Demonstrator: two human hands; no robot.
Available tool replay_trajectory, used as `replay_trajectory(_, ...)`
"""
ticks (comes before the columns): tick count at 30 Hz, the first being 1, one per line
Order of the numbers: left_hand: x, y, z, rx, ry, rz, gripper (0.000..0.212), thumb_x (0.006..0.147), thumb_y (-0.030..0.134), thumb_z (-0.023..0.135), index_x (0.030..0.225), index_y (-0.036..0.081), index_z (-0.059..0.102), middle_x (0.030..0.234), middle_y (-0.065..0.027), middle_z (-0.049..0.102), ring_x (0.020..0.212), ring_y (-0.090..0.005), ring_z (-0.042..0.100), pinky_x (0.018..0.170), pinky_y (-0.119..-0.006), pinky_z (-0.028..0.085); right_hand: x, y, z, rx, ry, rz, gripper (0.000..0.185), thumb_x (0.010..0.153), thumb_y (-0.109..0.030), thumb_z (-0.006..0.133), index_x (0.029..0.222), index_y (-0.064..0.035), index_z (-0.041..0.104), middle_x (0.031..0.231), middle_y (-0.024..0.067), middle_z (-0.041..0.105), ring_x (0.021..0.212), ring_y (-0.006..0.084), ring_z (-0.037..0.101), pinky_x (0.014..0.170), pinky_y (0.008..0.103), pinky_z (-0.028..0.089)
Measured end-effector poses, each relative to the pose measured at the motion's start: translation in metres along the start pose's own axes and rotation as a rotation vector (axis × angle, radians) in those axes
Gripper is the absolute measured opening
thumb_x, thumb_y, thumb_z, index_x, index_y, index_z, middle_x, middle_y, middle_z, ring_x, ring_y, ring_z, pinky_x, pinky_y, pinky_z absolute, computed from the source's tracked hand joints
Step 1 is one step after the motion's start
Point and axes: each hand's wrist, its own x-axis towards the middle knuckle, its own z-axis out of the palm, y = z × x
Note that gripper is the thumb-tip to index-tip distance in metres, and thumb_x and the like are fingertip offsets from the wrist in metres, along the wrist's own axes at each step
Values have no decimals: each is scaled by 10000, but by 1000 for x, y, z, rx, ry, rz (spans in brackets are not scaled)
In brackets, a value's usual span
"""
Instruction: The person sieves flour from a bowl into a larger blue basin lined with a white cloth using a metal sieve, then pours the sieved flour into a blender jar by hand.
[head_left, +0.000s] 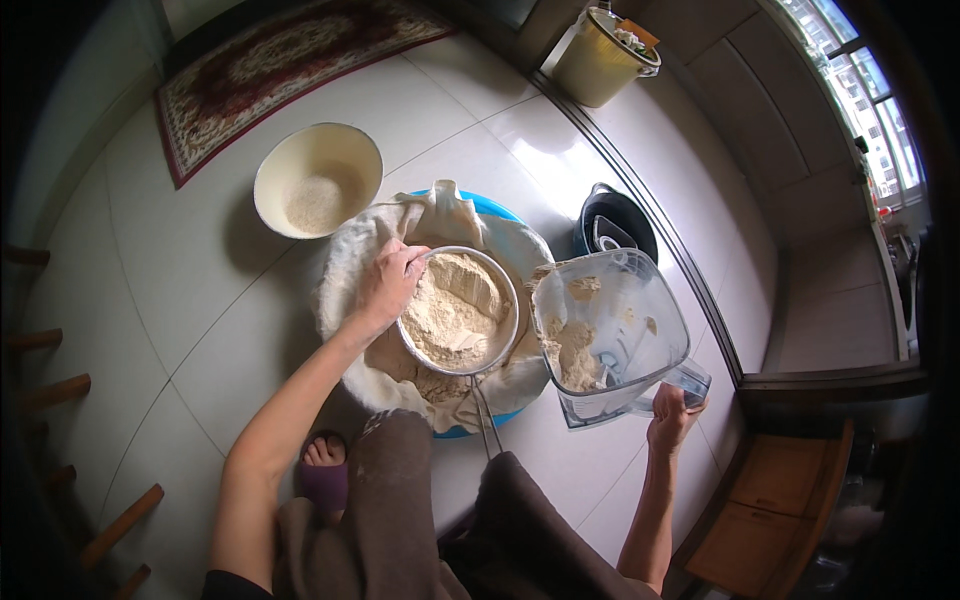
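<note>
A round wire-mesh sieve (457, 315) heaped with pale tan flour (461, 319) rests over a cloth-lined blue basin (495, 206). The white cloth (345, 255) drapes over the basin's rim, and more flour lies on it under the sieve. My left hand (394, 279) grips the sieve's upper left rim. The sieve's wire handle (487, 424) points toward my knees. On the right, my right hand (675, 416) holds a clear plastic blender jug (630, 330) by its handle. The jug is tilted, its mouth facing up and left, with flour clinging to its inner wall.
A cream bowl (319, 180) with pale grains stands at the upper left. Beyond the jug sits a dark container (616, 221). A yellowish bucket (604, 60) is by the door track (637, 172). There is a patterned rug (277, 75), and wooden legs (124, 525) stick out at left.
</note>
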Motion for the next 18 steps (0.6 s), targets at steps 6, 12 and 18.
replay_trajectory(6, -4, -7, 5, -86, 36, 42, 241, 875, 57, 488, 1080, 18, 609, 975, -136, 557, 922, -264, 559, 822, -334, 442, 1, 4, -6, 19, -8, 1, 247, 758, -79, 584, 619, -83, 380, 493, -36, 334, 396, 45, 271, 375, 223, 194)
replay_trajectory(12, -10, 35, -1, -109, 138, 191, 272, 877, 53, 475, 1130, 1, 560, 1066, -139, 549, 1005, -269, 550, 881, -331, 431, 4, 6, -6, 24, 2, -15, 208, 758, -78, 579, 663, -75, 393, 493, -33, 337, 392, 49, 269, 378, 223, 197)
replay_trajectory(18, -18, 90, 5, -834, -260, 70, 467, 977, 322, 333, 1299, -9, 405, 1309, -141, 441, 1219, -225, 424, 1039, -337, 306, 8, 3, -7, -5, -31, 1, 163, 756, -63, 572, 709, -53, 416, 506, -30, 358, 406, 52, 299, 387, 222, 216)
